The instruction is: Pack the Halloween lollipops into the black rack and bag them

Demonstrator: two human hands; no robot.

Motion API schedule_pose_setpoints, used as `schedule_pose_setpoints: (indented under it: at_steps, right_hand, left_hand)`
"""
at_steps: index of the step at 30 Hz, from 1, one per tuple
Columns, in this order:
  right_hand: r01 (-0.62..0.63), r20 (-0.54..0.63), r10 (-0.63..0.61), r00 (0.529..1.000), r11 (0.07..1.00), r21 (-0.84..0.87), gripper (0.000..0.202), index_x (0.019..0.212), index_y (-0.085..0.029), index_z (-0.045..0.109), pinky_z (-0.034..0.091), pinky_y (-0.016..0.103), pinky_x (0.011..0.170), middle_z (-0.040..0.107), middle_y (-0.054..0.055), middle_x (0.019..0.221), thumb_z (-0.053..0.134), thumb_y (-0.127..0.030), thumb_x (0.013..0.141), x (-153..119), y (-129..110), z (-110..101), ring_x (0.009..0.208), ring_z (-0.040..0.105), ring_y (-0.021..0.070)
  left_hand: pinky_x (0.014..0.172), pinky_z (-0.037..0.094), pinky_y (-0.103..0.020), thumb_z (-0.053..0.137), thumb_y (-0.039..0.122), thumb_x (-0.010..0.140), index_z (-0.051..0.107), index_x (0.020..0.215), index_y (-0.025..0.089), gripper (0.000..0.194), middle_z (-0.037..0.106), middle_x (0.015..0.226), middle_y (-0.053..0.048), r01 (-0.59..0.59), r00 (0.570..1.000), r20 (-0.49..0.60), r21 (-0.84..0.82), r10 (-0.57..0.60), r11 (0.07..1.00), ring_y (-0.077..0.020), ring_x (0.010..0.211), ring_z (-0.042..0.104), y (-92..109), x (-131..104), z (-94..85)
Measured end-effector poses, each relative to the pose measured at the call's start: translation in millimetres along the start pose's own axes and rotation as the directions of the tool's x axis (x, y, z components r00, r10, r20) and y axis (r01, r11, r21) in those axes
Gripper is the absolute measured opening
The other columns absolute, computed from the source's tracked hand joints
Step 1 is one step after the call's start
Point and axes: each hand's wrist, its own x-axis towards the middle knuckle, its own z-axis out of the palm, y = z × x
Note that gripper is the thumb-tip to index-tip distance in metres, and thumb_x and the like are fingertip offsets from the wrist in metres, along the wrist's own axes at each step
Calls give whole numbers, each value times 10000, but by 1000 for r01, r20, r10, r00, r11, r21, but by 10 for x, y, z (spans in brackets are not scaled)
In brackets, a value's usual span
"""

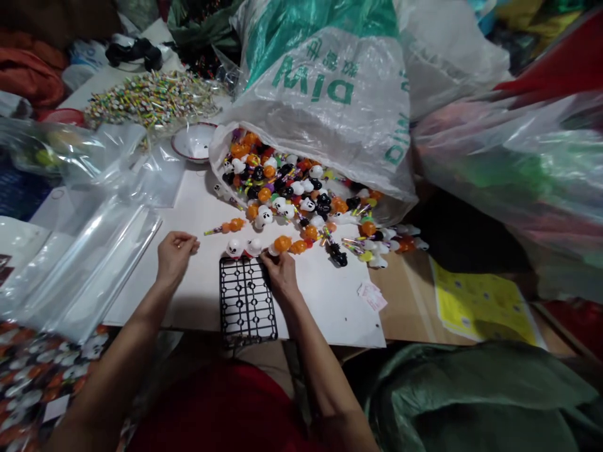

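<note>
My left hand (176, 252) hovers over the white board left of a black grid tray (248, 300), its fingers curled together; whether anything small is in them is hidden. At the tray's top right corner is my right hand (281, 269), fingertips pressed together beside a whitish piece at the end of a row of orange pumpkin pieces (282, 244). Two white skull-faced pieces (234, 248) with red lower parts sit at the tray's top edge. Above them lies an orange-topped stick (230, 225). The tray's cells look mostly bare.
A large white and green sack (315, 94) spills mixed orange, black and white pieces behind the tray. Clear plastic bags (98, 270) lie at the left. A small bowl (193, 142) and a heap of small sticks (151, 97) stand farther back. Yellow sheets (485, 304) lie right.
</note>
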Motion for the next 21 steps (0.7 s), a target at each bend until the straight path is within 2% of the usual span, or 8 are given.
schedule_pose_setpoints:
  at_steps: [3, 6, 9, 11, 14, 17, 19, 21]
  right_hand:
    - [84, 54, -76, 996, 983, -166, 233, 783, -177, 629, 468, 297, 672, 669, 49, 753, 592, -407, 800, 23, 5, -64, 719, 595, 201]
    - [199, 107, -174, 979, 930, -308, 198, 805, -177, 619, 460, 303, 713, 663, 59, 797, 539, -356, 832, 18, -54, -125, 749, 591, 202]
    - [270, 149, -230, 962, 882, -386, 174, 895, -172, 631, 466, 300, 774, 676, 75, 895, 483, -257, 864, -18, -144, -119, 824, 609, 204]
    - [287, 163, -238, 957, 843, -456, 182, 943, -171, 632, 466, 292, 798, 679, 83, 942, 467, -194, 872, -30, -188, -73, 866, 612, 202]
    - [272, 164, -217, 962, 764, -585, 166, 960, -164, 631, 463, 290, 787, 676, 95, 944, 492, -160, 871, -17, -211, 6, 859, 605, 206]
    - [257, 162, -199, 966, 768, -587, 146, 948, -163, 643, 458, 281, 765, 673, 74, 918, 524, -161, 862, -18, -211, -15, 837, 601, 196]
    - [276, 218, -189, 957, 818, -504, 153, 943, -171, 659, 460, 265, 738, 673, 35, 861, 532, -174, 857, -6, -231, -137, 799, 598, 178]
    - [282, 270, -175, 947, 856, -434, 189, 984, -173, 674, 466, 258, 708, 677, 17, 828, 538, -202, 856, 83, -294, -337, 753, 598, 165]
  left_hand:
    - [732, 562, -322, 620, 295, 752, 616, 1002, 158, 285, 664, 927, -75, -147, 988, -10, 231, 153, 962, -168, 767, 648, -40, -77, -46]
    - [873, 544, -370, 617, 295, 813, 618, 1165, 159, 378, 625, 1141, -130, -412, 911, 212, 482, 354, 773, -214, 917, 638, 132, 3, 168]
    - [948, 509, -402, 574, 243, 854, 606, 1212, 132, 376, 553, 1292, -189, -516, 854, 443, 651, 273, 556, -294, 1128, 591, 338, 193, 548]
    - [933, 507, -409, 512, 157, 856, 656, 1080, 107, 272, 590, 1224, -215, -521, 846, 501, 702, 184, 485, -321, 1152, 587, 442, 316, 781]
    - [883, 516, -386, 478, 89, 824, 673, 881, 107, 203, 661, 1044, -206, -524, 840, 515, 691, 170, 499, -302, 1027, 647, 519, 428, 929]
    - [833, 518, -357, 504, 168, 846, 657, 916, 120, 175, 691, 1000, -176, -501, 857, 479, 692, 188, 521, -276, 953, 669, 473, 417, 758]
    - [744, 524, -327, 526, 255, 859, 635, 966, 126, 200, 704, 921, -137, -420, 898, 396, 635, 193, 648, -245, 845, 680, 370, 322, 531]
    - [617, 510, -288, 568, 339, 838, 614, 975, 135, 250, 697, 797, -81, -263, 944, 300, 424, 139, 867, -201, 683, 664, 232, 152, 320]
